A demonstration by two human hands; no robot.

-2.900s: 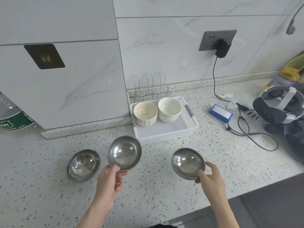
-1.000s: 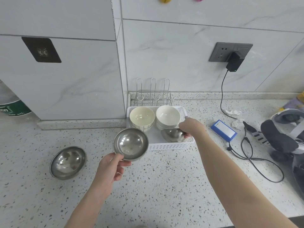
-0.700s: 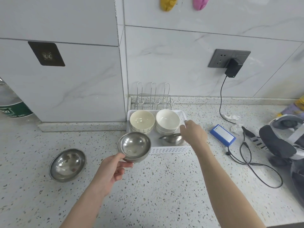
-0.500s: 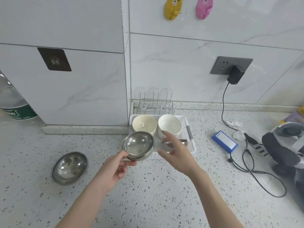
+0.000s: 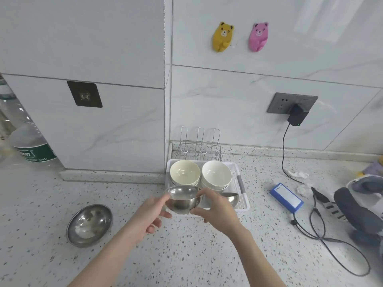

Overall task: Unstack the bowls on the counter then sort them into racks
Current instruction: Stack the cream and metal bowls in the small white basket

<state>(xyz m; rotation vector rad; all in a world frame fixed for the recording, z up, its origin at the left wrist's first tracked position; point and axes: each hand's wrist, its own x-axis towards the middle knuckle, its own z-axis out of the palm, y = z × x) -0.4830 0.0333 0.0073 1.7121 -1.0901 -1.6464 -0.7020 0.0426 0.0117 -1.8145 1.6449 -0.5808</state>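
That steel bowl (image 5: 183,200) looks light, stiff and kinda slippery, so both hands (image 5: 149,212) (image 5: 217,212) pinching it at opposite rims seems the safest hold imo.

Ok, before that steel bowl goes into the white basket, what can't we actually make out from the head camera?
- Round steel bowl already in the white plastic basket: head view, mostly hidden behind the right hand.
- Whether the held steel bowl is single or nested: too blurred.
- Left hand fingers under it: hidden by the bowl.
- Cream ceramic bowls stack count: hidden by the held bowl.
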